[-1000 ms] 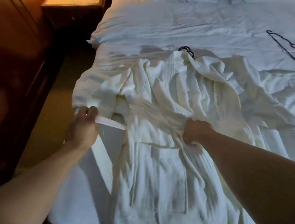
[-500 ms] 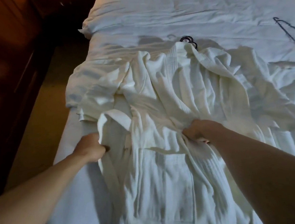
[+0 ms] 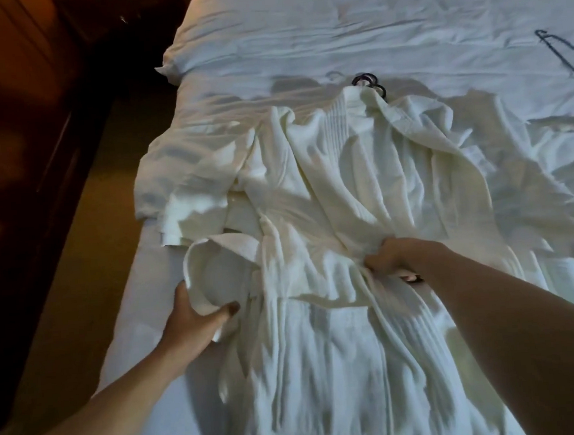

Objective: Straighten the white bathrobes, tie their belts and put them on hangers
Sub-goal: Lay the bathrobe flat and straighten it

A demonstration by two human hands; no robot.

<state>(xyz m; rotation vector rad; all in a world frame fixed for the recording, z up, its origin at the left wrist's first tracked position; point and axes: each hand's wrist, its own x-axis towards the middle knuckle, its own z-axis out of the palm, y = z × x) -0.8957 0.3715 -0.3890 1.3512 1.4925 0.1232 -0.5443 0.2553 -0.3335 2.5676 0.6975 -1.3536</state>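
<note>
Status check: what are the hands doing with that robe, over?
Left hand grips belt. Right hand pinches robe at waist. Belt untied. Nothing blocking.

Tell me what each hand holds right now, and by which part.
The left hand grips the belt at the bottom of its loose loop. The right hand grips the bathrobe by bunched fabric at the waist.

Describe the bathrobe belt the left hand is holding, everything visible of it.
The belt is a flat white band of the same textured cloth as the bathrobe. Its visible part curves in a slack loop on the bed at the robe's left waist. The left hand grips the loop's lower bend, thumb over the band. The upper end runs in under the robe's front at the waist; beyond that it is hidden. No knot is visible.
</note>
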